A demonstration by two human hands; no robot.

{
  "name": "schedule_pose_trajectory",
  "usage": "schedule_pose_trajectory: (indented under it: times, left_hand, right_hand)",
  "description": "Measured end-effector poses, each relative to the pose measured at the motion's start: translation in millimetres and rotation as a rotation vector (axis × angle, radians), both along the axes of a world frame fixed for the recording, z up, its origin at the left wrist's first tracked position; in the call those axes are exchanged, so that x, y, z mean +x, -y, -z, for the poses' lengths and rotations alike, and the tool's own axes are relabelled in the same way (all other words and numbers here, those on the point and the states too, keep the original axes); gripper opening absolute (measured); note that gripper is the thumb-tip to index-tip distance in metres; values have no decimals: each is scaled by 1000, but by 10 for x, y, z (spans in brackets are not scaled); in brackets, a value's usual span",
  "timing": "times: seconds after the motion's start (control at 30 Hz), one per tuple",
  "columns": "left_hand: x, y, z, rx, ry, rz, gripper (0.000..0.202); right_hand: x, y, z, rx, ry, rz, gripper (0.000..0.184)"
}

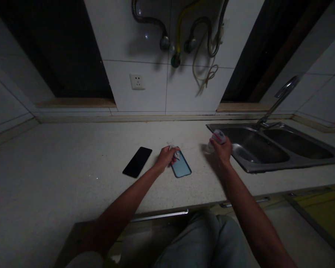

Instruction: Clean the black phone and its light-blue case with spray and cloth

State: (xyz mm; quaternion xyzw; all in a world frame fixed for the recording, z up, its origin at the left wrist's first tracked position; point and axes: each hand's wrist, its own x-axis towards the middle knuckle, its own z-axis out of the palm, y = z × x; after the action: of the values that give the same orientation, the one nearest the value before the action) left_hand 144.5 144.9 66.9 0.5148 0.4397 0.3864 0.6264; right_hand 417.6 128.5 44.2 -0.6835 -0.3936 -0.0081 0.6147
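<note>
Two steel basins, pale counter, tiled wall, left hand pinching white wad, right hand gripping translucent container

Greyish trousers — creased, pale sleeve, bare forearms

Phone case – partly behind left hand | container – blurred | hoses: top cut off

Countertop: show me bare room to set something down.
Widest: left of the black phone, bar small specks; also between phone and back wall. Crowded: around the left hand at the blue case, and the right hand by the sink.
</note>
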Motion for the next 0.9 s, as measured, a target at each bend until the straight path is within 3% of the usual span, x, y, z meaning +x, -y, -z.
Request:
schedule_pose_trajectory:
  times: [0.2, 0.37, 0.53, 0.67, 0.9]
  left_hand:
    - [-4, -4, -16, 35, -21, -4, 17]
    - [-33, 4, -22, 4, 6, 40, 19]
    - [-29, 37, -21, -51, 44, 45, 19]
    - [8, 89, -16, -35, -3, 62, 20]
    - [91, 252, -1, 34, -59, 162, 47]
  right_hand:
    - [8, -12, 27, 22, -102, -79, 44]
    - [2, -50, -11, 108, -354, -93, 41]
    - [-150, -41, -122, 162, -697, -405, 39]
    - [-417, 37, -170, 124, -754, -607, 43]
    - [-907, 193, -193, 112, -826, -850, 47]
